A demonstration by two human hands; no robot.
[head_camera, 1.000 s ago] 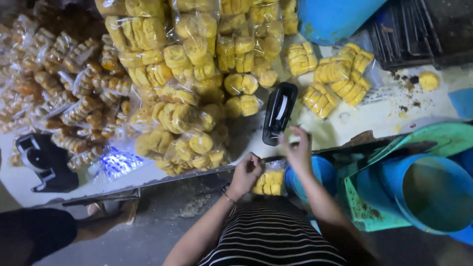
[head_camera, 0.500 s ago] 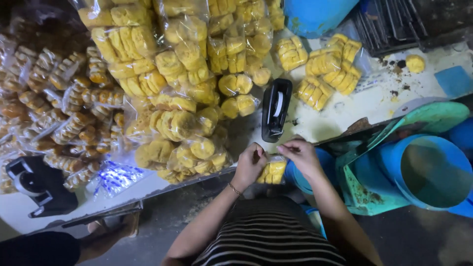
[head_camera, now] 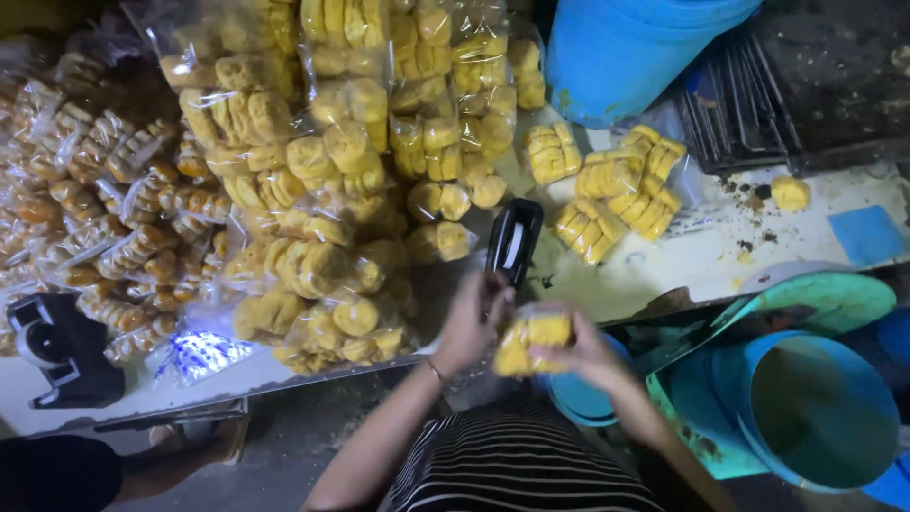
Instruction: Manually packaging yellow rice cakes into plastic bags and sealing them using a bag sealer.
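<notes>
Big bucket (head_camera: 635,47): It is blue and is standing at the top of the table (head_camera: 720,256). I cannot tell what is in it.
Small bucket (head_camera: 815,408): It is blue and is sitting low on the right, off the table. It is looking empty inside, with just a grey-green bottom.
Bags (head_camera: 332,190): Lots of clear bags are lying in a heap on the table. Yellow cakes are sitting in rows inside them.
Brown bags (head_camera: 104,209): More clear bags are lying on the left, with browner snacks inside.
Loose cakes (head_camera: 616,190): Some yellow bunches are lying on the table near the big bucket.
Pack (head_camera: 531,339): A little clear pack of yellow cakes is being held up over the table edge, in front of the striped shirt (head_camera: 512,465). It is looking shiny and a bit blurry.
Pack's way: Its long side is running left to right, tipped down a little on the left.
Left hand (head_camera: 474,318): It is pinching the left end of the pack, fingers curled.
Right hand (head_camera: 583,356): It is cupping the pack from under and from the right, thumb on top.
Black tool (head_camera: 514,242): It is lying on the table just behind the left hand.
</notes>
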